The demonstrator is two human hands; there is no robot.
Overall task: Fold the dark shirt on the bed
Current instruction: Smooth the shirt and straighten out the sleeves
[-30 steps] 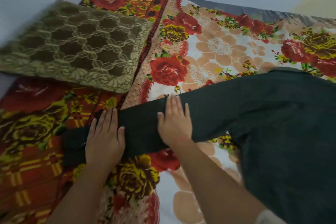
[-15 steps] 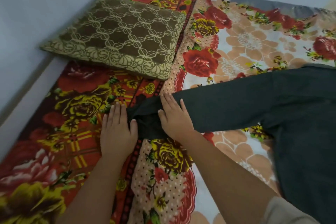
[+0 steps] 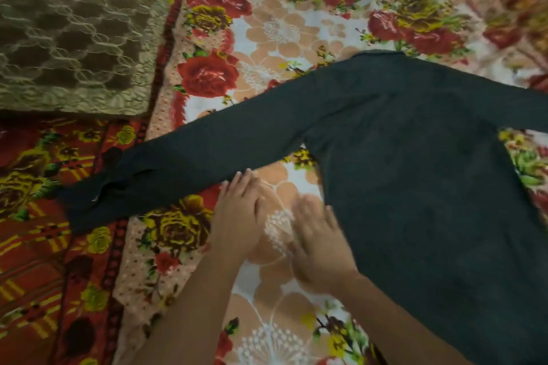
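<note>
- Left hand (image 3: 237, 213): fingers straight and together, palm down over the bedspread (image 3: 275, 335), fingertips meeting the lower edge of the sleeve (image 3: 222, 142). It holds nothing.
- Right hand (image 3: 318, 243): fingers extended and relaxed, motion-blurred, gripping nothing. Its fingertips lie just beside the side edge of the dark shirt (image 3: 415, 172); contact cannot be confirmed.
- Change: a second ago both my palms pressed flat on the sleeve, then worked out near the cuff (image 3: 89, 201). Both have since come off the sleeve and drawn back toward the armpit.
- Meaning: I judge sleeve smoothing complete, since the sleeve lies straight and flat. No fold has been made yet.
- Shirt position: the sleeve runs from 12 o'clock of my left hand out to the cuff at 9 o'clock. The body lies flat from 1 to 4 o'clock of my right hand.
- Beyond: a brown patterned pillow (image 3: 74, 47) sits at 10 o'clock, apart from the sleeve.
</note>
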